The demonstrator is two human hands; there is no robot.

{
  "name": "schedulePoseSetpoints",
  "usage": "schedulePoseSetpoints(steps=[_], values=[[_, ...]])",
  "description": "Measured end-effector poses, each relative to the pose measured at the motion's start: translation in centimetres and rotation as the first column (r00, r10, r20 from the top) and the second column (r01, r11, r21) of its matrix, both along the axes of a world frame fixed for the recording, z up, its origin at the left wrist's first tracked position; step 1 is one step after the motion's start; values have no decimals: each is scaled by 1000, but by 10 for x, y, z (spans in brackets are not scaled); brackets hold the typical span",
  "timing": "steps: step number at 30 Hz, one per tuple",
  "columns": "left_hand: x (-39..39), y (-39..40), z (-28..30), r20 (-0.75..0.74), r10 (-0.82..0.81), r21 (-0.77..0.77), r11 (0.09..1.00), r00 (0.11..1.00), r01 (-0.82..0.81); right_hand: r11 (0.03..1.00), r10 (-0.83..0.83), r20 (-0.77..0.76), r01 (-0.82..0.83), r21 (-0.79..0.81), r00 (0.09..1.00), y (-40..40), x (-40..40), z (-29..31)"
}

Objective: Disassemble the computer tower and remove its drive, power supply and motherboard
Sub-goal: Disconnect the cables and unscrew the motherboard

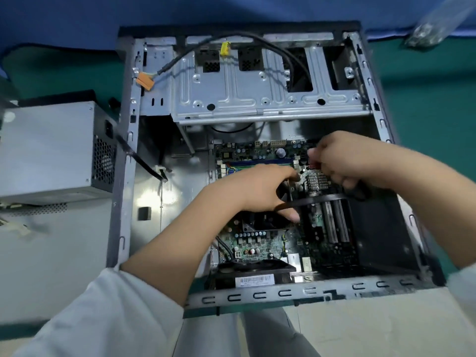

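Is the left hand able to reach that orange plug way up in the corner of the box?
Probably yes. The orange plug dangles in the open by the case's far left wall, nothing covering it. But the left hand is busy on the motherboard by the fan, so it would have to let go first.

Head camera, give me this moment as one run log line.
power supply: out, left of case | motherboard: still inside | left hand: on board | right hand: pinching something small
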State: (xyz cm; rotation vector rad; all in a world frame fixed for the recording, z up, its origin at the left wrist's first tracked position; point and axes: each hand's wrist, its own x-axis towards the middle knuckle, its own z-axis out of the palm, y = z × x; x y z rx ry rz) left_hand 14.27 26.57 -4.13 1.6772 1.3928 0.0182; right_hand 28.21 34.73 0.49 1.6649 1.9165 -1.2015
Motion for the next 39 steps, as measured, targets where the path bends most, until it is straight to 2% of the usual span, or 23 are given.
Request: schedulePoseSetpoints(steps=[1,3,6,8,11,13,15,17,18,20,23,24,26,28,30,31,32,34,37,39], values=[[-3,-2,7,65,42,-12,999,997,-41,982,-147,-97,134,-133,984,-2,3,5],[-10,-8,27,202,151,-60,988,968,-142,876,-409,-218,314,-366,886,-6,6,16],[-23,-15,64,390,345,-152,939,854,-309,725,-636,-308,412,-552,708,-9,8,34],[-33,-24,85,454,392,-120,917,800,-381,584,-782,-317,453,-674,536,-12,8,47],[-41,-45,110,487,395,21,886,779,-462,215,-969,-150,365,-906,196,-19,0,64],[-43,-59,120,520,425,80,839,741,-538,16,-999,-28,275,-961,-38,-26,-13,71],[-45,-71,124,558,482,162,735,675,-659,-67,-979,23,212,-975,-201,-34,-35,81],[-46,-82,129,604,549,193,602,577,-775,-94,-960,44,174,-980,-276,-47,-60,91],[-46,-85,131,631,570,192,543,526,-818,-102,-959,60,140,-985,-278,-54,-73,96],[-48,-89,134,702,574,177,435,423,-883,-106,-973,86,84,-991,-213,-70,-102,105],[-60,-88,139,828,501,121,278,252,-953,-44,-999,44,-39,-998,-20,-96,-142,121],[-69,-88,142,853,487,82,232,189,-969,18,-999,-21,-57,-998,43,-102,-153,126],[-90,-90,148,854,514,-15,170,76,-985,226,-955,-223,-8,-974,198,-105,-169,131],[-116,-94,152,844,531,-209,202,-72,-957,507,-793,-427,82,-858,435,-107,-175,132],[-141,-98,151,807,530,-432,231,-260,-872,776,-539,-562,112,-620,627,-106,-177,127],[-151,-100,149,786,545,-478,235,-293,-846,893,-374,-607,95,-440,701,-105,-177,124],[-158,-101,148,769,574,-487,239,-283,-840,963,-209,-636,44,-266,743,-104,-177,122],[-164,-101,145,744,614,-507,260,-264,-822,990,31,-672,-115,-81,740,-104,-179,121],[-164,-94,139,668,626,-672,278,-402,-686,947,299,-632,-306,101,715,-111,-185,110],[-163,-89,135,606,632,-754,264,-483,-601,937,348,-628,-283,205,696,-118,-191,97]])
